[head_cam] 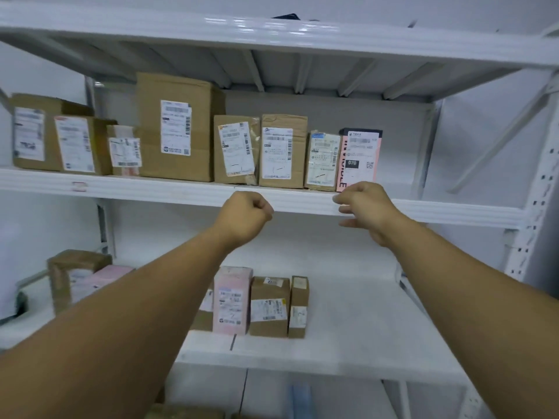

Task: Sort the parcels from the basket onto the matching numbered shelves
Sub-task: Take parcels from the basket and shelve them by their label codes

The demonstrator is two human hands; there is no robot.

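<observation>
Both my arms reach toward a white rack. My left hand (246, 214) is a closed fist with nothing in it, in front of the upper shelf's edge (151, 189). My right hand (367, 207) hangs with its fingers loosely apart and holds nothing, just below a pink and black parcel (360, 158) that stands at the right end of the upper row. That row holds several labelled cardboard parcels, the tallest (178, 128) near the middle. The lower shelf (348, 337) carries a pink parcel (231, 300) and brown boxes (269, 306). The basket is out of sight.
The upper shelf has free room to the right of the pink and black parcel, up to the rack's perforated upright (541, 195). More parcels (75, 276) sit at the lower shelf's left. A top shelf (272, 31) spans above. Boxes show at the bottom edge.
</observation>
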